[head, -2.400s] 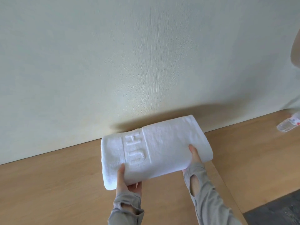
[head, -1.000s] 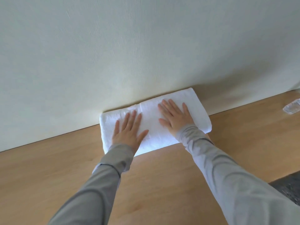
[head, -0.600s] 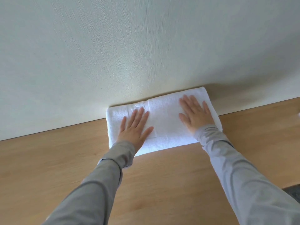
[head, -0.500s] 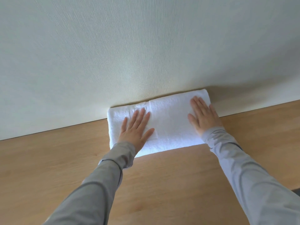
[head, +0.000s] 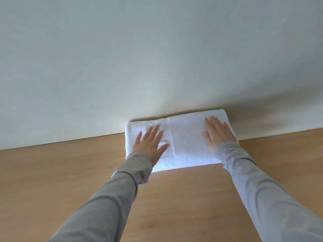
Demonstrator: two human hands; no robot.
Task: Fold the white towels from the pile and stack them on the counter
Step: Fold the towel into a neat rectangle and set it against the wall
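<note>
Wall: pale, plain wall (head: 157, 58) fills the upper half of my feed. It meets the counter along a line that rises from left to right.
Counter: light wood counter (head: 52, 180), grain faintly visible, spans the whole lower half.
Left sleeve: grey left sleeve (head: 108, 203) comes in from the bottom edge and angles up to the right. Its cuff overlaps the towel's near-left corner.
Left hand: left hand (head: 150, 145) lies palm down on the left part of the towel. The fingers (head: 154, 132) are straight and slightly spread, the thumb is out to the right, and I see nothing gripped.
Towel: one folded white towel (head: 187, 147) lies flat on the counter with its far long edge against the wall. I read a raised emblem (head: 139, 128) near its far-left corner, too blurred to make out. A fold edge (head: 170, 137) runs front to back just right of the left hand.
Right hand: right hand (head: 218, 135) lies palm down on the towel's right end. Its fingers (head: 214, 122) are straight and close together, pointing toward the wall.
Right sleeve: grey right sleeve (head: 262, 189) runs off toward the bottom right corner.
</note>
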